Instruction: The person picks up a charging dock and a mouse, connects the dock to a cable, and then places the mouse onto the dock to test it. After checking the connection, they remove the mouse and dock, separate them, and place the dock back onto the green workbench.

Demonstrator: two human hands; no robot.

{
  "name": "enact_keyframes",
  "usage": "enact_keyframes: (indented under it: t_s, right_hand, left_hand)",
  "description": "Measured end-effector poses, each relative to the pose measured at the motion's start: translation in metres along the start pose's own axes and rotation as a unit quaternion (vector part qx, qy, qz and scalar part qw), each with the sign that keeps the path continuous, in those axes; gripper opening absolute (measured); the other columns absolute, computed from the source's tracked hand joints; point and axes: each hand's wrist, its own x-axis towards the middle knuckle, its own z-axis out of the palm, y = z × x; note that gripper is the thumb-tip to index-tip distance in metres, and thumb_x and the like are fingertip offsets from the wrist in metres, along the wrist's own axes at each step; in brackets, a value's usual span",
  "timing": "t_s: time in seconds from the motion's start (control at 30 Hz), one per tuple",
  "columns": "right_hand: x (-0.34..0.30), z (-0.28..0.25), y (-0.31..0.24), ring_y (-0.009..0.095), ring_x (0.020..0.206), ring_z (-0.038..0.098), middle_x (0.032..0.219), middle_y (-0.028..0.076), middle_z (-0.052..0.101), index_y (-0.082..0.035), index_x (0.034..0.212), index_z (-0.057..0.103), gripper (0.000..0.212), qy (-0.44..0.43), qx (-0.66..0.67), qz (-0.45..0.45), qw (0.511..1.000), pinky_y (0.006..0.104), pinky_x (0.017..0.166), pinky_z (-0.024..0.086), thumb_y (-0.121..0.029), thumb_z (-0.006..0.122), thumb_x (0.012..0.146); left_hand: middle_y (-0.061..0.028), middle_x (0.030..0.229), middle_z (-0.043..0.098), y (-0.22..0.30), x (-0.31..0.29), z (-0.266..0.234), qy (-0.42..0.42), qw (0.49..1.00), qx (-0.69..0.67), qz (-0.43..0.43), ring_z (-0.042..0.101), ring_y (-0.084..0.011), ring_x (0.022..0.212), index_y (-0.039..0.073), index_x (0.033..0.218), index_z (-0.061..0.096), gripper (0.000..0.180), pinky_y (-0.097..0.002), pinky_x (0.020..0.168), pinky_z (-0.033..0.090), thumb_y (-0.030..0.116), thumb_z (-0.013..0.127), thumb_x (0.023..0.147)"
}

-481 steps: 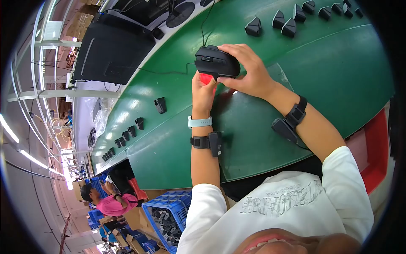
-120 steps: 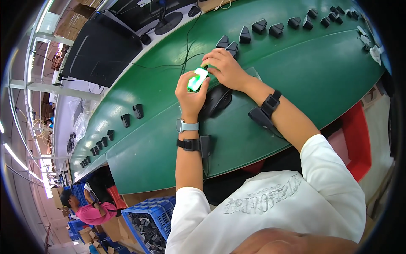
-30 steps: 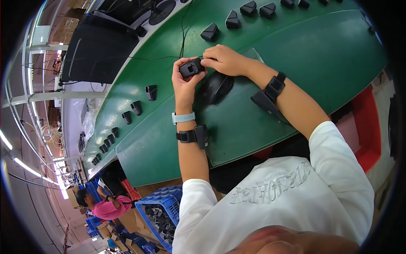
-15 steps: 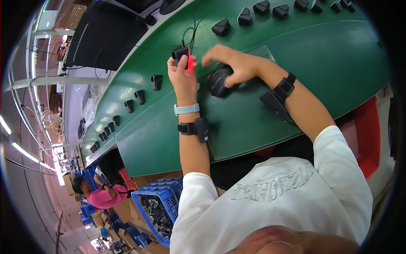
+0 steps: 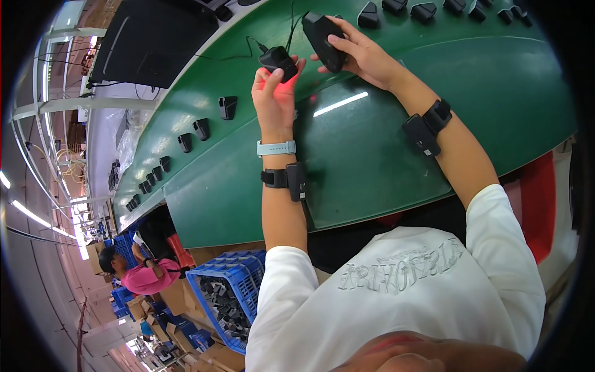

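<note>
On a green workbench lined with small black parts, the left hand curls its fingers round a corded black scanner glowing red, while the right hand grips a black mouse, partly hidden.

White printed tee (black wristbands)

Green worktop curving across the scene. Row of small black parts lined along the far edge, more black parts trailing off to the left. Clear sheet lying flat on the worktop. Blue crate of dark pieces down on the near left. Person in pink seated beyond it. Big black monitor far left.
</note>
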Motion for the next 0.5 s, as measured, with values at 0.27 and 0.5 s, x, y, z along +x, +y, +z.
enact_keyframes:
  t_s: [0.27,0.5]
  right_hand:
    - [-0.001,-0.004,0.001,0.024,0.130,0.056,0.142,0.011,0.051,-0.010,0.160,0.025,0.069,-0.033,0.050,-0.004,0.998,0.0425,0.111,0.047,0.000,0.049,0.097]
    - [-0.006,0.009,-0.001,0.019,0.132,0.052,0.149,0.007,0.046,-0.015,0.162,0.022,0.083,-0.055,0.032,-0.037,0.997,0.0359,0.113,0.043,0.006,0.062,0.093]
  left_hand:
    - [-0.0142,0.121,0.062,-0.005,-0.006,0.017,-0.004,0.990,0.143,-0.018,0.066,-0.0267,0.113,-0.003,0.147,0.036,0.078,-0.0377,0.101,0.055,-0.015,0.076,0.080]
    - [-0.0093,0.117,0.061,-0.009,-0.005,0.015,-0.020,0.969,0.244,0.022,0.063,-0.0172,0.098,-0.005,0.140,0.047,0.073,-0.0322,0.083,0.059,-0.012,0.082,0.076]
